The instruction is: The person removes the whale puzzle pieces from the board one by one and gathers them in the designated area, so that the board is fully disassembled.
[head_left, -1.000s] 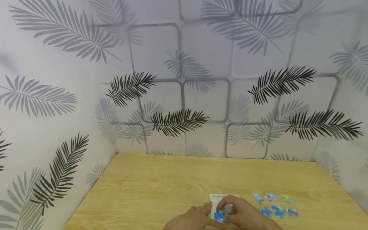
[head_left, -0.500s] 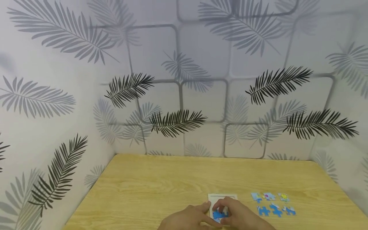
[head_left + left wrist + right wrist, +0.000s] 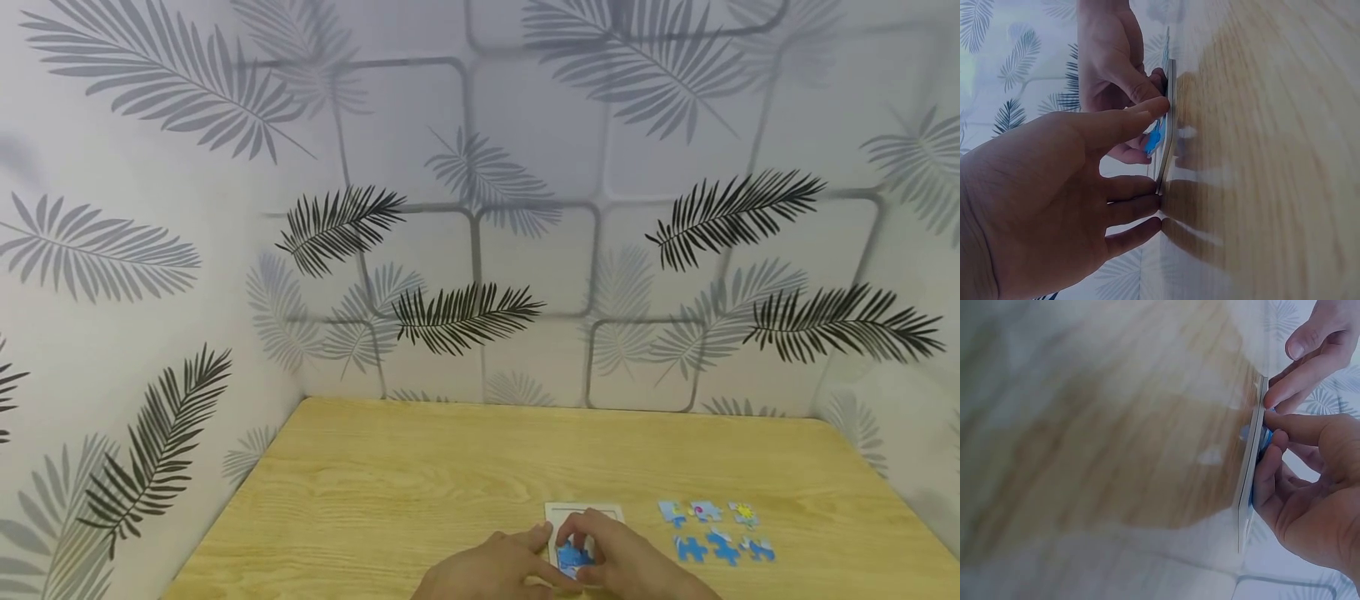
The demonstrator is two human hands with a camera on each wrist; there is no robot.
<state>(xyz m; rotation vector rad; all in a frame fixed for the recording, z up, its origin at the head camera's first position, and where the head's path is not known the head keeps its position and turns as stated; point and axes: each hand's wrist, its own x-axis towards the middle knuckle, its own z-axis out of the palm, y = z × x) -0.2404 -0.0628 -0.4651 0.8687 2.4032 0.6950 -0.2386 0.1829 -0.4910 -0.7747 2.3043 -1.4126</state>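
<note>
A small white puzzle tray [image 3: 557, 511] lies on the table, with blue puzzle pieces [image 3: 572, 557] in its lower part. My left hand [image 3: 491, 568] rests at the tray's left and near edges; in the left wrist view its thumb lies over the tray and its nearly straight fingers touch the edge. Over the tray, my right hand [image 3: 630, 560] has bent fingers and pinches a blue puzzle piece [image 3: 1154, 140], seen tilted in the left wrist view. The right wrist view shows thumb and fingertips close together at the tray surface, covering most of that piece.
To the right of the tray, several loose puzzle pieces [image 3: 723, 547] lie in two rows on the wooden table [image 3: 420, 467]. A wall [image 3: 525, 250] with a leaf pattern rises behind the table's far edge.
The fingers of my right hand have shifted slightly over the blue pieces within the tray. My left hand stays at the tray's edge, and the loose pieces lie as before.
</note>
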